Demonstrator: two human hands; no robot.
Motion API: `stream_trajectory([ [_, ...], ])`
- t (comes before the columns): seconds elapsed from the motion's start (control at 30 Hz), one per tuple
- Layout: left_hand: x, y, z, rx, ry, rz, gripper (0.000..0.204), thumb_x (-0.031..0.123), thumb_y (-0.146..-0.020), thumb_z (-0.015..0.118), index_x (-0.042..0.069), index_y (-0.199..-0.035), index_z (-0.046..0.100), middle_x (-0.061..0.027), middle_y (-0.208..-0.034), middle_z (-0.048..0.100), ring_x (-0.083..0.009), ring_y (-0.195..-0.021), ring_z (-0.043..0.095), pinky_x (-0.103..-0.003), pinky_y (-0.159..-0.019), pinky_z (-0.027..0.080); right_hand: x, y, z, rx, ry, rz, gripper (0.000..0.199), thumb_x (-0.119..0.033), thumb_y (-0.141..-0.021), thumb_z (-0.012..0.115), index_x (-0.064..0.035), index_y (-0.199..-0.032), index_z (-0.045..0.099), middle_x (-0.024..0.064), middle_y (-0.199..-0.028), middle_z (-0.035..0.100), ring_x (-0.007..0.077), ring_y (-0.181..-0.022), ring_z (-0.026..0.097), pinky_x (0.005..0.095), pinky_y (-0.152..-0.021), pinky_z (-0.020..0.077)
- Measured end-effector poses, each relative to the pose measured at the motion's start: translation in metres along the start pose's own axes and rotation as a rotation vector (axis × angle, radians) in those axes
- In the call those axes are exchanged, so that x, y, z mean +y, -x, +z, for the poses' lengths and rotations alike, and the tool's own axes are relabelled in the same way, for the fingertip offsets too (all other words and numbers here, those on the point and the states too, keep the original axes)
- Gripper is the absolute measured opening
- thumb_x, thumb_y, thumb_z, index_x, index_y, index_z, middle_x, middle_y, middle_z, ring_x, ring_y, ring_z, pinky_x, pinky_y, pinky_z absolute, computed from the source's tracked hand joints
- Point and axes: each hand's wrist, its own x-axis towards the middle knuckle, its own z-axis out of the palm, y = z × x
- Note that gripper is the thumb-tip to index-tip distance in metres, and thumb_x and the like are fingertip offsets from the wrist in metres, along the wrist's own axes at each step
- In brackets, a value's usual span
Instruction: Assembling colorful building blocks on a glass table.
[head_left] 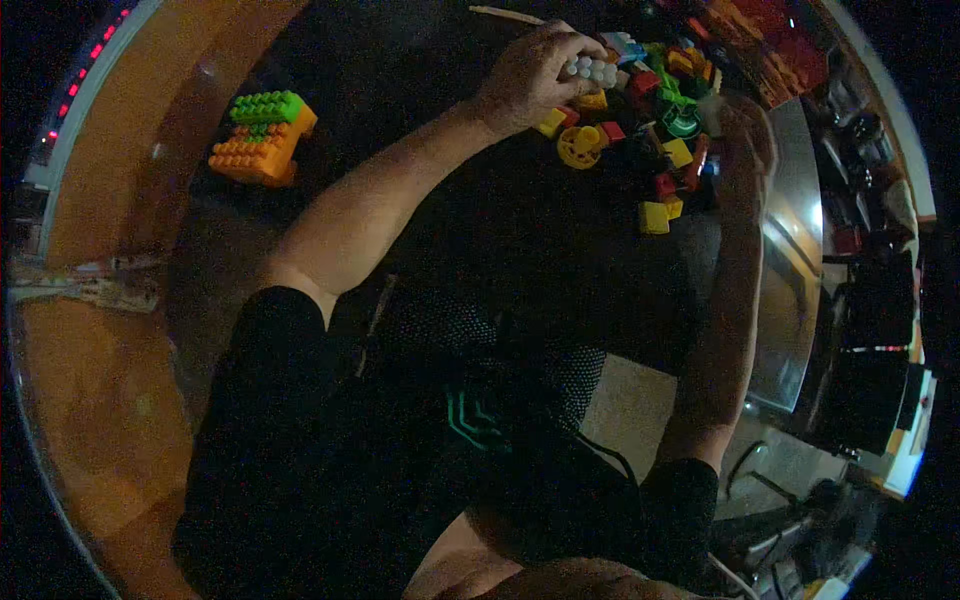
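Head view, dim light: left hand [530, 75] pinches a white studded brick [592, 70] between curled fingers, just above a pile of coloured bricks [650, 120] on a dark table [480, 210]. Right hand [745, 130] rests at the pile's far edge; whether its fingers are spread or closed cannot be told. An orange-and-green block stack [262, 137] sits well apart. A firm, level pinch would likely serve best.

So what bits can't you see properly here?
Head view:
- White studded brick: partly covered by left hand fingers.
- Right hand: dim, grip unclear.
- Loose brick pile: too dark and jumbled to count.
- Green-and-orange block stack: its far side is hidden.
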Motion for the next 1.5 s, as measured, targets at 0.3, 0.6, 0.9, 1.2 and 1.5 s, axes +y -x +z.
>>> stream_trajectory([
  [0.3,-0.008,-0.002,-0.009,0.085,0.194,-0.242,0.028,0.028,-0.088,0.060,0.004,-0.101,0.054,-0.0068,-0.084,0.058,-0.0194,-0.079,0.059,-0.032,-0.070,0.047,-0.064,0.008,0.033,-0.230,-0.767,0.669,0.031,-0.018,-0.083,0.062,-0.0028,-0.109,0.061,0.0071,-0.099,0.062,0.0126,-0.088,0.060,0.0241,-0.073,0.0494],
  [0.6,-0.008,0.002,-0.005,-0.017,0.375,-0.292,0.022,0.019,-0.086,0.063,0.005,-0.100,0.054,-0.0019,-0.083,0.053,-0.0123,-0.075,0.052,-0.029,-0.072,0.045,-0.071,0.013,0.040,-0.359,-0.836,0.628,0.029,-0.014,-0.088,0.055,0.0001,-0.113,0.054,0.0091,-0.104,0.058,0.0174,-0.090,0.059,0.0305,-0.077,0.0508],
  [0.9,-0.005,0.009,0.000,0.012,0.035,-0.037,0.035,0.024,-0.074,0.075,0.009,-0.101,0.060,-0.0061,-0.086,0.060,-0.0191,-0.078,0.061,-0.032,-0.071,0.052,-0.056,0.013,0.053,-0.271,-1.144,0.631,0.035,-0.010,-0.088,0.055,0.0024,-0.119,0.048,0.0145,-0.113,0.054,0.0216,-0.100,0.057,0.0309,-0.085,0.0485],
  [1.2,0.020,0.007,0.013,-0.036,0.332,-0.103,0.038,0.033,-0.074,0.074,0.008,-0.100,0.061,-0.0050,-0.085,0.064,-0.0156,-0.076,0.063,-0.029,-0.068,0.052,-0.053,0.016,0.050,-0.158,-0.978,0.471,0.025,-0.009,-0.087,0.056,0.0036,-0.109,0.057,0.0109,-0.111,0.061,0.0190,-0.098,0.060,0.0282,-0.083,0.0500],
  [1.5,0.025,0.004,0.007,-0.016,0.414,-0.097,0.037,0.032,-0.075,0.074,0.007,-0.100,0.060,-0.0049,-0.083,0.064,-0.0131,-0.076,0.063,-0.027,-0.068,0.052,-0.054,0.014,0.046,-0.197,-0.469,0.375,0.036,-0.008,-0.078,0.067,-0.0019,-0.112,0.058,0.0105,-0.107,0.063,0.0197,-0.098,0.061,0.0298,-0.084,0.0497],
])
